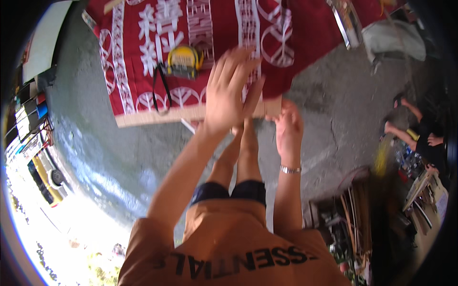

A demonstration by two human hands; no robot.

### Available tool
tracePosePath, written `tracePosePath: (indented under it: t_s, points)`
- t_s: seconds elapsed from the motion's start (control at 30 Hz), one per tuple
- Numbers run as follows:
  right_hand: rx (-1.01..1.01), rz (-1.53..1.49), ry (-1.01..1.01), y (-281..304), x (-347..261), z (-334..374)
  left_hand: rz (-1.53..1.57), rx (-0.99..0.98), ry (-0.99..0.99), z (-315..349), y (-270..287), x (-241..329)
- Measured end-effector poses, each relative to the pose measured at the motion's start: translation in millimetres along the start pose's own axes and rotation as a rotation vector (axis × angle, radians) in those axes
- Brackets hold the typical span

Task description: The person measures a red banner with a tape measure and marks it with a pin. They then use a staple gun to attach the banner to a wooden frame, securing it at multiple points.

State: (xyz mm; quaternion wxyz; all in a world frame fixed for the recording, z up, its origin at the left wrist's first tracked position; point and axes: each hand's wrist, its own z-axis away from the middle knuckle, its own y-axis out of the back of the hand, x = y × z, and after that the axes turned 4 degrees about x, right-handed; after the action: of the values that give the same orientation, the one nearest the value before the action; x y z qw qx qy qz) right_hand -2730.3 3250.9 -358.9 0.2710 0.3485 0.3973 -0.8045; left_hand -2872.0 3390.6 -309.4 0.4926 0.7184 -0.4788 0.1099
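Observation:
A dark red cloth (pixel 224 28) with white printed patterns covers a surface in front of me. Along its near side shows a light brown board edge (pixel 157 117). My left hand (pixel 230 88) is over the cloth's near part, fingers stretched out and palm down, slightly blurred; whether it presses on the cloth I cannot tell. At the near right corner of the board edge, my right hand (pixel 289 126) has its fingers curled, and whatever they pinch is too small to make out. A yellow and black tape measure (pixel 183 61) with a black strap lies on the cloth, left of my left hand.
Grey concrete floor (pixel 315 95) surrounds the cloth. Far right lies a pale grey bag or sheet (pixel 393 40) near a shiny metal piece (pixel 343 24). Another person (pixel 424 138) is at the right. Wooden strips (pixel 355 219) stand lower right; a yellow vehicle (pixel 47 174) is left.

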Motion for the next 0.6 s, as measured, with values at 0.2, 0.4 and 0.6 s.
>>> tracePosePath:
  t_s: [0.2,0.4,0.6]
  points:
    - [0.036,0.350,-0.073,-29,-19,11,-0.133,0.575,0.667,104,93,28]
    - [0.005,0.418,-0.219,-27,-17,37,1.029,0.808,1.315,146,130,-30]
    - [-0.154,0.448,-0.262,-19,-5,61,1.155,0.994,1.310,160,126,-77]
